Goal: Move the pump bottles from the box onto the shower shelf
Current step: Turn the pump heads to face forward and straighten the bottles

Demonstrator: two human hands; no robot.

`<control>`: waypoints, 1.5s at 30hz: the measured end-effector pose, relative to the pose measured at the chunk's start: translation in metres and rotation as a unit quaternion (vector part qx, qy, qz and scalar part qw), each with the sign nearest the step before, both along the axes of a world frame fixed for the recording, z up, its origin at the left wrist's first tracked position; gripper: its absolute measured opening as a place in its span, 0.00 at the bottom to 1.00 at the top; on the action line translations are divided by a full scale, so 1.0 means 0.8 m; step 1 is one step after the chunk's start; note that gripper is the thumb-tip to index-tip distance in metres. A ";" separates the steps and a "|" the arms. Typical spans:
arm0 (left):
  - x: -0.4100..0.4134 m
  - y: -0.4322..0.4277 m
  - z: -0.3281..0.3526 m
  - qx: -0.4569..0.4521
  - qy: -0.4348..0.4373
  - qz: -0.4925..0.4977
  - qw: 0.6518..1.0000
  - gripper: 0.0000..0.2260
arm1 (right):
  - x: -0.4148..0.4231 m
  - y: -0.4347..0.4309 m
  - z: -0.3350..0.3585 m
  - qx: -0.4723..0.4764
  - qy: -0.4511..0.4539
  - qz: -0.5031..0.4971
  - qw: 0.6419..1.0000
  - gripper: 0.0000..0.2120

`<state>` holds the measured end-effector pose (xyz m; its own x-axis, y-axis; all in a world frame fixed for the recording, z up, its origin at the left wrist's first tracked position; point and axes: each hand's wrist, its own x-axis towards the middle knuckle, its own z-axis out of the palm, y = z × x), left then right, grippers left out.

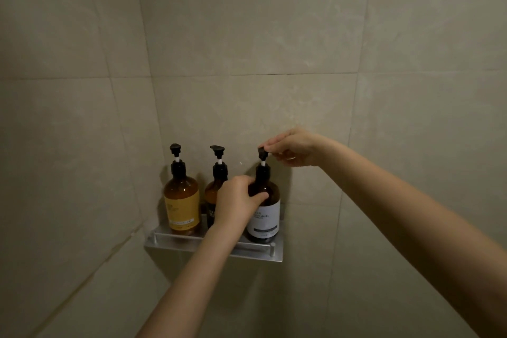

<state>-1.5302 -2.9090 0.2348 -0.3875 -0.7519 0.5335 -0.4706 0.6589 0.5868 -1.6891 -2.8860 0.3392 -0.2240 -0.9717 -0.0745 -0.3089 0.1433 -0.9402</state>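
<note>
Three amber pump bottles stand upright on a metal shower shelf (175,245) fixed in the tiled corner. The yellow-label bottle (181,202) is at the left and a dark-label bottle (212,195) in the middle, partly hidden by my wrist. The white-label bottle (264,217) stands at the right end. My left hand (236,200) grips this bottle's shoulder. My right hand (292,147) pinches its black pump head from the right. The box is out of view.
Beige tiled walls meet in a corner just left of the shelf. A thin rail runs along the shelf's front edge. Bare wall lies above and to the right of the bottles.
</note>
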 end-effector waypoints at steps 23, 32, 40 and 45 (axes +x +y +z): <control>0.046 -0.008 0.002 -0.014 0.162 0.079 0.983 0.13 | 0.040 -0.019 0.029 -0.127 0.204 -0.050 0.969 0.13; 0.086 -0.053 -0.006 0.100 0.136 0.078 0.983 0.22 | 0.120 -0.074 0.033 -0.079 0.374 0.030 0.923 0.19; 0.086 -0.066 -0.006 0.142 0.079 0.012 0.987 0.26 | 0.113 -0.078 0.030 -0.060 0.298 0.069 0.950 0.11; 0.087 -0.070 -0.007 0.142 0.083 0.014 0.986 0.25 | 0.111 -0.070 0.036 -0.040 0.313 0.155 0.936 0.07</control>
<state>-1.4605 -2.9648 0.2289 -0.2895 -0.8894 0.3537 -0.3675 0.4445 0.8169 -1.6005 -2.9423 0.3679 0.0939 -0.9942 0.0531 -0.8179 -0.1075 -0.5652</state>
